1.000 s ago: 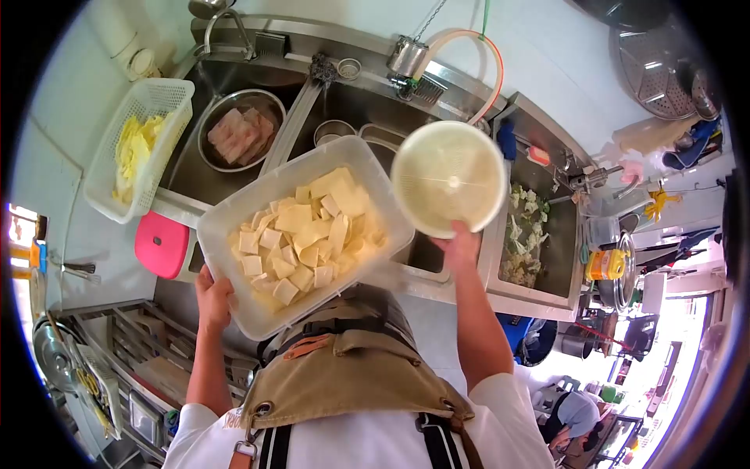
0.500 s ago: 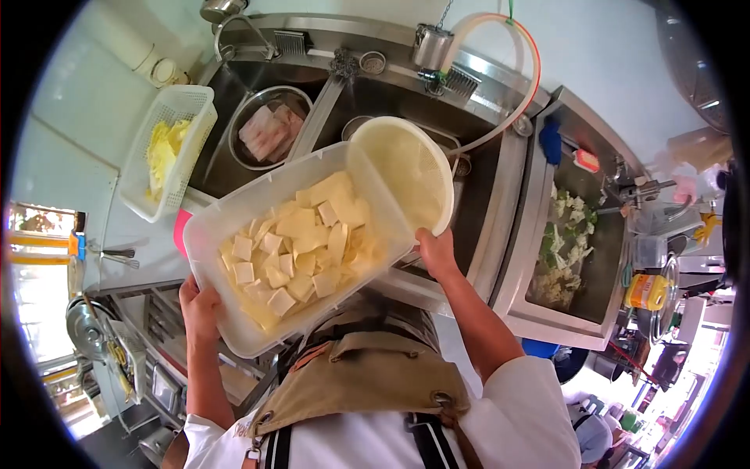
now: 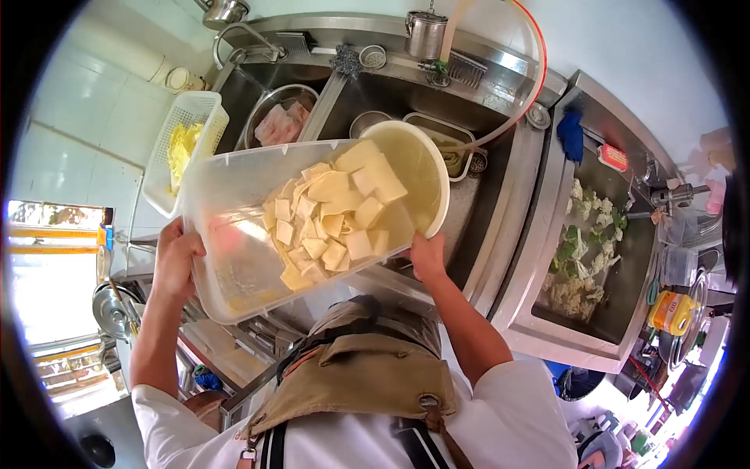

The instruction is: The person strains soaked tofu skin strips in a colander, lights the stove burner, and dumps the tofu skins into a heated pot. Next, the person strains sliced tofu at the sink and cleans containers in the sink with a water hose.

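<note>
On my left I see yellow leaves (image 3: 184,148) in a white basket (image 3: 216,131), and pinkish meat (image 3: 277,127) in a metal bowl (image 3: 249,127). On my right, pale and green vegetable pieces (image 3: 580,254) lie in a sink (image 3: 631,293), a blue cloth (image 3: 571,137) at its edge. Ahead of me are a lidded metal pot (image 3: 426,37) and a curved hose (image 3: 539,74)

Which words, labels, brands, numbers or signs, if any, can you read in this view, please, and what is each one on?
No text can be read with certainty.
Orange label on the yellow container at the far right: its print is too small and blurred to read.
Plastic tub, round white vessel and brown apron: no readable text.
</note>
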Demonstrator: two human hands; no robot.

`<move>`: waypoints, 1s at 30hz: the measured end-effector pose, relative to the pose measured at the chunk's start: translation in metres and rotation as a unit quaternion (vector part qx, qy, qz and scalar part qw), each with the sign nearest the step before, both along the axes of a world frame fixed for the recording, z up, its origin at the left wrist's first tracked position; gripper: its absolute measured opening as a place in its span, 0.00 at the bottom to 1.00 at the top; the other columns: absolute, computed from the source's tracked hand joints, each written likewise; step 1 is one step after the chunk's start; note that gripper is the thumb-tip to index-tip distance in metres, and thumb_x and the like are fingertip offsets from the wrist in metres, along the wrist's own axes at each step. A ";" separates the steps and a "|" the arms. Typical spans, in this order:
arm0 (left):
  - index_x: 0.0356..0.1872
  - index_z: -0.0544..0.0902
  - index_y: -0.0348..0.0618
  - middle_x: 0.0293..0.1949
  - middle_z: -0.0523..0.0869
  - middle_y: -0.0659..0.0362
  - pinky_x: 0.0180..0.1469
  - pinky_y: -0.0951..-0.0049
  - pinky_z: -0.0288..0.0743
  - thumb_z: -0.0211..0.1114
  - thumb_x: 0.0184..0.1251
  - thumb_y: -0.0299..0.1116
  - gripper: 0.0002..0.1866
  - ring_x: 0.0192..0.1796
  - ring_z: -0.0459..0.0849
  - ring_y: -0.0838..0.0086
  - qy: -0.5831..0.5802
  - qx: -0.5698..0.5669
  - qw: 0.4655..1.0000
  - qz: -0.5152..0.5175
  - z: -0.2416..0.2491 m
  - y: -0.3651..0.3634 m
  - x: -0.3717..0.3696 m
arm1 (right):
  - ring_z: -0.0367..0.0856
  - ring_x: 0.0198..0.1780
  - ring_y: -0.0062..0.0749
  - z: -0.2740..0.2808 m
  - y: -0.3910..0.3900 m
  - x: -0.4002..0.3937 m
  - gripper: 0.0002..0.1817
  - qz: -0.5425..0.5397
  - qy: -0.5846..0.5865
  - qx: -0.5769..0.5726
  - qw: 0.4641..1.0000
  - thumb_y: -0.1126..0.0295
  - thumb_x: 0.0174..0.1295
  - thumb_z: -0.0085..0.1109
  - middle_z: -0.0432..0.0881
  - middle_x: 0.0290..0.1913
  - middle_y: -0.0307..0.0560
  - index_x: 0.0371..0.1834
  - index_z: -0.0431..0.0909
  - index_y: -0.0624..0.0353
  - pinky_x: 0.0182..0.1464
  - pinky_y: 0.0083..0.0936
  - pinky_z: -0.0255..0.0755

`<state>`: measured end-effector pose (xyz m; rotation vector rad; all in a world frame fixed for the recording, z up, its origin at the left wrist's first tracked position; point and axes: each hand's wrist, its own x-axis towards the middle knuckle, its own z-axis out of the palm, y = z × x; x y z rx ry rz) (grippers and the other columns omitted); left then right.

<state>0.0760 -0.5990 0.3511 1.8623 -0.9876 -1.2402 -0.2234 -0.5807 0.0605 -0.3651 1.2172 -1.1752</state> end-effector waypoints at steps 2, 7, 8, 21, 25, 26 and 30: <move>0.40 0.77 0.29 0.34 0.81 0.53 0.35 0.72 0.80 0.48 0.34 0.22 0.24 0.31 0.81 0.68 -0.003 0.007 1.000 -0.011 -0.001 -0.013 -0.002 | 0.81 0.42 0.39 0.006 -0.001 -0.002 0.23 -0.012 -0.005 0.001 1.000 0.77 0.63 0.44 0.75 0.51 0.53 0.63 0.59 0.61 0.32 0.31 0.83; 0.39 0.77 0.29 0.32 0.81 0.53 0.36 0.72 0.79 0.49 0.34 0.23 0.23 0.30 0.81 0.68 -0.039 0.016 0.999 -0.026 0.001 -0.036 -0.011 | 0.81 0.43 0.38 -0.009 -0.002 -0.009 0.22 -0.015 -0.027 0.012 0.999 0.76 0.65 0.44 0.75 0.52 0.52 0.63 0.60 0.61 0.32 0.29 0.83; 0.39 0.77 0.29 0.32 0.81 0.53 0.36 0.72 0.79 0.50 0.35 0.23 0.23 0.30 0.81 0.68 -0.054 0.014 0.998 -0.029 0.001 -0.039 -0.011 | 0.81 0.43 0.38 -0.009 -0.002 -0.008 0.22 -0.016 -0.026 0.011 0.999 0.76 0.65 0.44 0.75 0.52 0.51 0.63 0.60 0.61 0.32 0.29 0.83; 0.34 0.78 0.30 0.29 0.79 0.55 0.30 0.73 0.75 0.55 0.37 0.20 0.16 0.28 0.79 0.70 -0.078 0.015 0.995 -0.057 0.027 -0.090 -0.043 | 0.83 0.38 0.45 -0.018 -0.007 -0.017 0.20 -0.001 -0.042 -0.010 0.999 0.75 0.58 0.47 0.79 0.45 0.57 0.53 0.68 0.78 0.33 0.34 0.85; 0.30 0.76 0.31 0.26 0.77 0.58 0.29 0.73 0.73 0.55 0.37 0.20 0.13 0.25 0.75 0.72 -0.112 0.002 0.991 -0.074 0.036 -0.101 -0.046 | 0.82 0.40 0.43 -0.024 -0.009 -0.005 0.22 0.012 -0.102 0.017 0.995 0.76 0.59 0.46 0.76 0.49 0.55 0.58 0.63 0.70 0.30 0.32 0.84; 0.28 0.75 0.31 0.25 0.76 0.59 0.28 0.73 0.72 0.55 0.37 0.20 0.11 0.25 0.74 0.72 -0.134 -0.008 0.988 -0.083 0.038 -0.103 -0.051 | 0.82 0.42 0.42 -0.021 -0.011 -0.003 0.24 0.026 -0.122 0.033 0.992 0.77 0.59 0.46 0.75 0.50 0.54 0.60 0.61 0.65 0.29 0.31 0.84; 0.23 0.72 0.34 0.23 0.74 0.60 0.24 0.71 0.66 0.57 0.38 0.22 0.06 0.25 0.71 0.74 -0.246 -0.053 0.959 -0.131 0.043 -0.110 -0.057 | 0.82 0.41 0.44 -0.005 -0.015 0.010 0.23 0.035 -0.113 0.051 0.992 0.77 0.58 0.47 0.76 0.49 0.55 0.58 0.63 0.68 0.29 0.33 0.84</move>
